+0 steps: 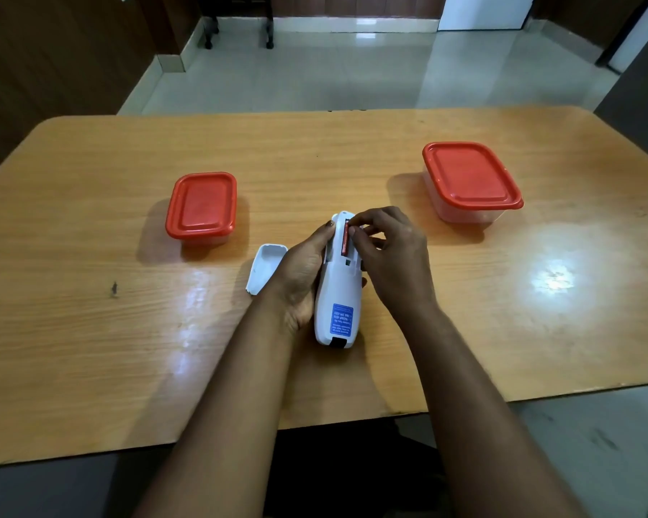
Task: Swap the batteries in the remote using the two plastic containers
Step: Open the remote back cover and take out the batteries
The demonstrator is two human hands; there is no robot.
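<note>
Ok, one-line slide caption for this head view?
Left hand steadies the opened remote while right hand works a battery; both containers lidded.

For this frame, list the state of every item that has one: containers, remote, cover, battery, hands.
Left container: lid on, closed.
Right container: lid on, closed.
Remote: back up, battery compartment open.
Battery cover: off, lying on the table.
Red battery: in the compartment.
Left hand: gripping the remote.
Right hand: fingertips at the battery.

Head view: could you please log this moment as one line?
remote: cover off, held by left hand | right hand: fingers at red battery in bay | battery cover: on table | both containers: lids on
</note>
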